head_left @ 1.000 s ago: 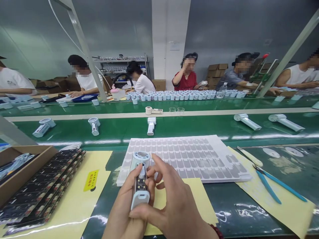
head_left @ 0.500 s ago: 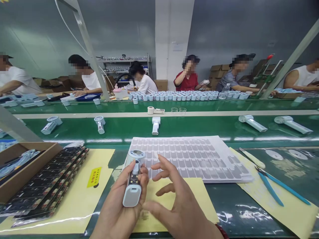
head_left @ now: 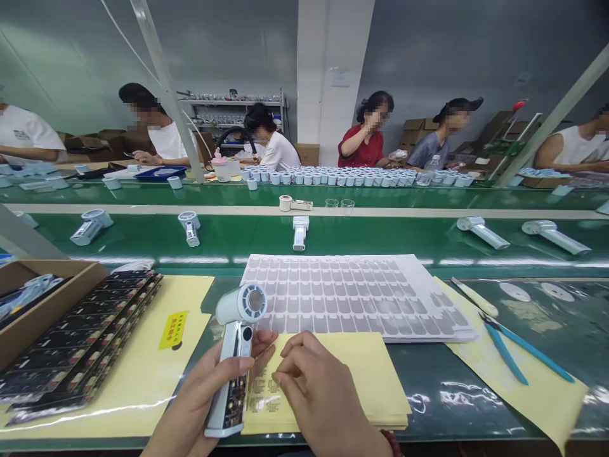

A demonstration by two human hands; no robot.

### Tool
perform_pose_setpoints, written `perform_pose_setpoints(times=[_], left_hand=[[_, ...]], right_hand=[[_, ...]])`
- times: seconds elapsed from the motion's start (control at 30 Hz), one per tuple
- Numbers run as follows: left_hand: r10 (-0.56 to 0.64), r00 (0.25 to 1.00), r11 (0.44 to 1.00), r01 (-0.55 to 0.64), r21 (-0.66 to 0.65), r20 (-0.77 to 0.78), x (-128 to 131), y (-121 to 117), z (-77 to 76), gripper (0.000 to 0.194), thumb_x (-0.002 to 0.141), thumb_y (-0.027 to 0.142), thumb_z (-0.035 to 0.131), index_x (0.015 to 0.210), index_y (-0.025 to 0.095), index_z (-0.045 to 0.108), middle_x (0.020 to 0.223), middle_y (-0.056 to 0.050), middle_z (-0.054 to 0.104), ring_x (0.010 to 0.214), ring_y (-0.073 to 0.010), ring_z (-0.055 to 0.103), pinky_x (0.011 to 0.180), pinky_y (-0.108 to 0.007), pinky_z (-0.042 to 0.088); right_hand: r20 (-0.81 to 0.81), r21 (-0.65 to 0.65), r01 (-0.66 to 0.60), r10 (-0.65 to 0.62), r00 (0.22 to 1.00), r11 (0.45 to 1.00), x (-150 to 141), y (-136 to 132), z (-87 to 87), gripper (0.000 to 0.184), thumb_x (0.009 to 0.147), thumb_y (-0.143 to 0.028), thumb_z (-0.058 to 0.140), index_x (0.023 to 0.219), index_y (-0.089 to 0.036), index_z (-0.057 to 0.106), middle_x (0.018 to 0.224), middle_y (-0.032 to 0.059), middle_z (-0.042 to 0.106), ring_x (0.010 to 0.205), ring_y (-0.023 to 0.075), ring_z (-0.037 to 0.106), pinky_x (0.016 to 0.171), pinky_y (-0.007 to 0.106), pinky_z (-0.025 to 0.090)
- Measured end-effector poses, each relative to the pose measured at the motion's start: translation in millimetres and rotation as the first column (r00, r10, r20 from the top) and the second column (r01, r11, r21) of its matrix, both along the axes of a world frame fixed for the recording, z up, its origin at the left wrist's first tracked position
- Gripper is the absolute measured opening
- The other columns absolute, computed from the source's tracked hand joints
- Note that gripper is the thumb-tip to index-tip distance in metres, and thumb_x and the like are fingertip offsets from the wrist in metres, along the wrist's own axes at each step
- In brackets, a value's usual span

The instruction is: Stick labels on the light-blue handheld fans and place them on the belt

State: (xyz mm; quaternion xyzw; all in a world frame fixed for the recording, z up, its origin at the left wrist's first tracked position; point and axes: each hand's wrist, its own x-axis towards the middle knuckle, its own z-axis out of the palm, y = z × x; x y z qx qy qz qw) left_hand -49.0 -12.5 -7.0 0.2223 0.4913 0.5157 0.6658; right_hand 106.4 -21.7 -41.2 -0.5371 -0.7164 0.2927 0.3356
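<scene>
My left hand [head_left: 202,397] grips a pale blue handheld fan body [head_left: 234,355] by its handle, its round head up and its open side showing a circuit board. My right hand [head_left: 316,393] is beside it, its fingers curled and pinched together over a yellow label sheet [head_left: 361,374] lying on the mat. What the fingertips pinch, if anything, is too small to see. Just beyond lies a white sheet of grey stickers [head_left: 352,295].
Black circuit board strips [head_left: 80,349] lie on a yellow sheet at left beside a cardboard box [head_left: 47,304]. Blue tweezers [head_left: 514,349] and a white tool [head_left: 476,297] lie at right. Fan bodies [head_left: 301,232] ride the green conveyor. Several people work across it.
My left hand has tilted the fan body to the left and lowered it. My right hand has left the handle and dropped onto the yellow label sheet, fingers closing.
</scene>
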Motion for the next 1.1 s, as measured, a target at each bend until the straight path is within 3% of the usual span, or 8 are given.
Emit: perform_pose_setpoints(times=[0.13,0.33,0.43,0.63,0.77,0.87,0.97,1.1], left_hand=[[-0.011,1.0,1.0,0.011,-0.006,-0.012,-2,1,-4.3,0.035,0.065,0.012,0.079,0.1,0.01,0.075,0.108,-0.015,0.076,0.111,-0.0322,0.067,0.102,-0.035,0.05],[-0.035,0.999,0.999,0.034,-0.016,-0.024,-1,1,-0.5,0.037,0.065,0.025,0.08,0.101,0.015,0.076,0.107,-0.012,0.076,0.112,-0.0332,0.066,0.106,-0.039,0.045],[-0.021,0.997,1.0,0.021,0.004,-0.072,4,3,5.1,0.036,0.062,0.027,0.083,0.097,0.018,0.077,0.1,-0.008,0.077,0.11,-0.0316,0.067,0.103,-0.037,0.046],[-0.064,0.986,0.995,0.074,0.062,-0.154,10,7,8.5,0.014,0.061,0.024,0.077,0.073,0.018,0.073,0.089,-0.007,0.076,0.109,-0.0331,0.066,0.098,-0.038,0.047],[-0.085,0.981,0.996,0.091,0.025,-0.175,9,6,4.9,0.014,0.062,0.025,0.076,0.074,0.018,0.073,0.089,-0.008,0.075,0.11,-0.0328,0.065,0.091,-0.036,0.049],[-0.081,0.982,0.996,0.086,0.022,-0.172,8,6,3.9,0.014,0.063,0.026,0.076,0.074,0.018,0.073,0.089,-0.008,0.075,0.11,-0.0319,0.065,0.09,-0.034,0.049],[-0.058,0.986,0.998,0.061,0.017,-0.158,8,7,3.7,0.017,0.064,0.026,0.079,0.077,0.017,0.074,0.088,-0.008,0.076,0.105,-0.03,0.067,0.088,-0.032,0.051],[0.001,0.997,0.999,-0.005,-0.048,-0.074,10,13,0.7,0.034,0.062,0.033,0.085,0.091,0.017,0.076,0.09,-0.008,0.076,0.099,-0.0303,0.07,0.079,-0.032,0.056]], right_hand=[[0.158,0.109,-0.037,0.02,0.987,0.993,-2,0,-4.4,0.017,0.084,-0.006,0.053,0.078,-0.021,0.057,0.09,0.0033,0.063,0.08,0.0206,0.062,0.059,0.028,0.043],[-0.376,-0.08,-0.122,0.083,0.923,0.989,13,1,11.8,0.013,0.082,-0.013,0.062,0.073,-0.021,0.057,0.087,0.0008,0.061,0.072,0.0142,0.058,0.054,0.021,0.04],[-0.427,-0.087,-0.129,0.08,0.901,0.988,17,2,20.7,0.011,0.082,-0.013,0.063,0.076,-0.022,0.059,0.09,0.0014,0.062,0.075,0.0146,0.058,0.052,0.021,0.039],[-0.052,0.059,-0.062,0.065,0.997,0.996,7,1,-1.7,0.016,0.083,-0.006,0.059,0.078,-0.021,0.057,0.086,0.0001,0.06,0.07,0.0147,0.06,0.06,0.025,0.042],[0.171,0.231,-0.094,0.055,0.984,0.968,2,0,-18.0,0.017,0.087,-0.005,0.052,0.08,-0.02,0.059,0.086,0.004,0.063,0.075,0.019,0.062,0.054,0.025,0.039],[-0.084,0.154,-0.096,0.11,0.99,0.983,7,0,-12.3,0.015,0.084,-0.007,0.057,0.077,-0.02,0.059,0.085,0.0017,0.063,0.073,0.0156,0.061,0.059,0.024,0.043],[-0.389,0.057,-0.11,0.124,0.913,0.992,16,0,5.5,0.011,0.083,-0.013,0.062,0.076,-0.021,0.061,0.083,0.0007,0.062,0.07,0.0134,0.059,0.057,0.022,0.042],[-0.545,-0.019,-0.15,0.116,0.831,0.988,21,0,32.0,0.006,0.084,-0.019,0.063,0.078,-0.021,0.063,0.087,0.0022,0.063,0.076,0.0152,0.06,0.051,0.02,0.04]])
